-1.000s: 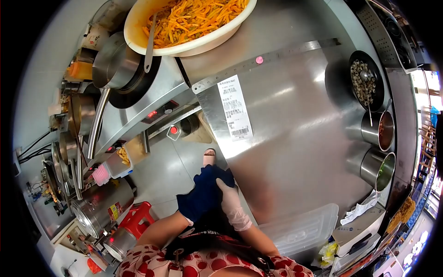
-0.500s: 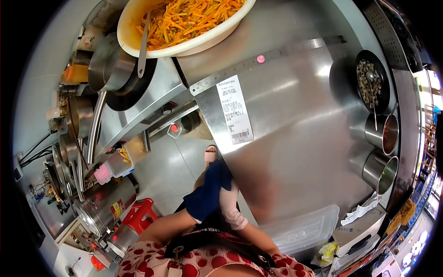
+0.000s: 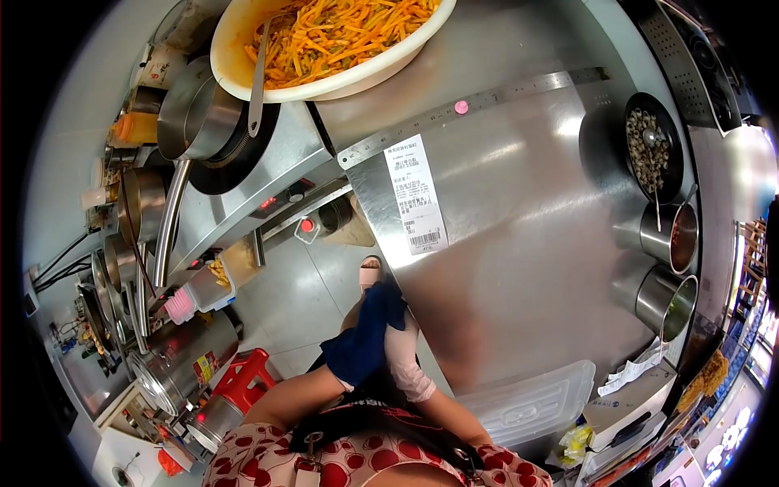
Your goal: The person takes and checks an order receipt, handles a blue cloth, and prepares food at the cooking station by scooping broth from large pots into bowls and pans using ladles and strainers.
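A dark blue cloth (image 3: 361, 337) is bunched between my hands in front of my body, over the floor beside the steel table. My left hand (image 3: 346, 385) is inside the cloth; only its wrist and a pale glove cuff show, and its fingers are hidden. My right hand (image 3: 401, 357), in a pale loose glove, is closed against the cloth's right side, its fingertips covered by the folds. Close to my hands on the steel table (image 3: 519, 284) lies a printed receipt (image 3: 415, 195). Along the table's far edge runs a metal ruler (image 3: 519, 93) with a pink round piece (image 3: 462, 107) on it.
A white basin (image 3: 357, 85) of orange strips holds a spoon. Pots (image 3: 191, 122) line the left counter. At right are a black pan (image 3: 649, 146), two steel pots (image 3: 667, 300) and a clear plastic lid (image 3: 535, 406). A red stool (image 3: 247, 377) stands lower left.
The cloth has shifted slightly in my hands, its upper right fold drawing in a little. The view has moved very slightly. Everything on the table stays put.
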### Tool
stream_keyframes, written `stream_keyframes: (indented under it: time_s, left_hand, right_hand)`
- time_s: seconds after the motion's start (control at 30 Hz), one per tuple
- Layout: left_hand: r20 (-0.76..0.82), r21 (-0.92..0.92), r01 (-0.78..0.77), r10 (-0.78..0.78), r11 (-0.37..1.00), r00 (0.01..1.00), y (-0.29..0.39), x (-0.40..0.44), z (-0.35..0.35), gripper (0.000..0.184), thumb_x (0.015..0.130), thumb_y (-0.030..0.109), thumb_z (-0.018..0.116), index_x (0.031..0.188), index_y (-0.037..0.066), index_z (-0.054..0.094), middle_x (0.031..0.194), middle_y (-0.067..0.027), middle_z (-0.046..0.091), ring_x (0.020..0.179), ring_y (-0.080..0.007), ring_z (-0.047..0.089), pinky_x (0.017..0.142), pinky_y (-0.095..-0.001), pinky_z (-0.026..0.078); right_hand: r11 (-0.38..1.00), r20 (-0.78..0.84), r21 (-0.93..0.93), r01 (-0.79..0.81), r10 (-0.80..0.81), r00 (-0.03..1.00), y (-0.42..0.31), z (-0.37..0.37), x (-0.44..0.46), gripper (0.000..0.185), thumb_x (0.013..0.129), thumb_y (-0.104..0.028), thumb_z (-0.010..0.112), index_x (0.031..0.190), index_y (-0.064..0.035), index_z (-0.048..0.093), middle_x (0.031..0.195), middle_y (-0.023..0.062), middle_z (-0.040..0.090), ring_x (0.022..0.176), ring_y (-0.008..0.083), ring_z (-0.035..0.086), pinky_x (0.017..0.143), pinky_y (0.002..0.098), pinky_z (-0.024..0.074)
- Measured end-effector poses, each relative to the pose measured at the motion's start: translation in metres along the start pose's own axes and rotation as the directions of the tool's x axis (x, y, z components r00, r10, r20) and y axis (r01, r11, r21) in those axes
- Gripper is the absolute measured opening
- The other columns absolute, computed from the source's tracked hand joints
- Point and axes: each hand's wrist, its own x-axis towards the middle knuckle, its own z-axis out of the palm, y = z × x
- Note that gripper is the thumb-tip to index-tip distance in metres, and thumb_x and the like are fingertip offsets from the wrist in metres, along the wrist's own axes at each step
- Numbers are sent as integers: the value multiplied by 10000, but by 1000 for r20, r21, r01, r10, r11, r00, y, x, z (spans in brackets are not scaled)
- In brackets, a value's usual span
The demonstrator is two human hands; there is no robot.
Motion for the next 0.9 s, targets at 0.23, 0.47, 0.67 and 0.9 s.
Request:
stream_keyframes:
  time_s: [0.23, 0.47, 0.67, 0.9]
  left_hand:
    - [86, -94, 91, -83, 991, 993, 23, 0, -8, 449, 1027, 364, 269, 1147, 19, 530, 1034, -112, 606, 971, -211, 574, 879, -302, 425]
    - [118, -236, 60, -32, 970, 993, 9, 1, -6, 424, 1032, 322, 256, 1159, 22, 528, 1061, -105, 595, 1004, -194, 559, 923, -290, 408]
    - [94, 10, -10, 9, 1000, 995, 3, -9, -8, 417, 1029, 285, 270, 1284, 4, 442, 1179, -138, 559, 1111, -233, 534, 978, -296, 381]
    - [162, 267, -358, 324, 895, 932, -70, -10, -3, 415, 1005, 191, 327, 1379, 12, 317, 1292, -176, 463, 1194, -260, 477, 1005, -313, 365]
  right_hand:
    - [1000, -6, 11, 4, -4, 1000, 1, 3, -1, 299, 961, -141, 477, 1196, 35, 533, 1156, 121, 583, 1091, 211, 531, 955, 324, 391]
    - [997, 1, 71, -40, 40, 999, 1, 6, -4, 311, 962, -156, 480, 1193, 46, 533, 1138, 117, 593, 1069, 190, 543, 930, 303, 409]
    - [990, -9, 113, -87, 89, 996, 4, 7, -16, 299, 925, -127, 530, 1162, 52, 564, 1046, 108, 636, 1004, 163, 577, 888, 278, 436]
    - [996, -5, -10, 90, -90, 996, 11, 6, -33, 363, 810, 17, 549, 1171, 51, 568, 1031, 126, 660, 966, 157, 604, 862, 279, 461]
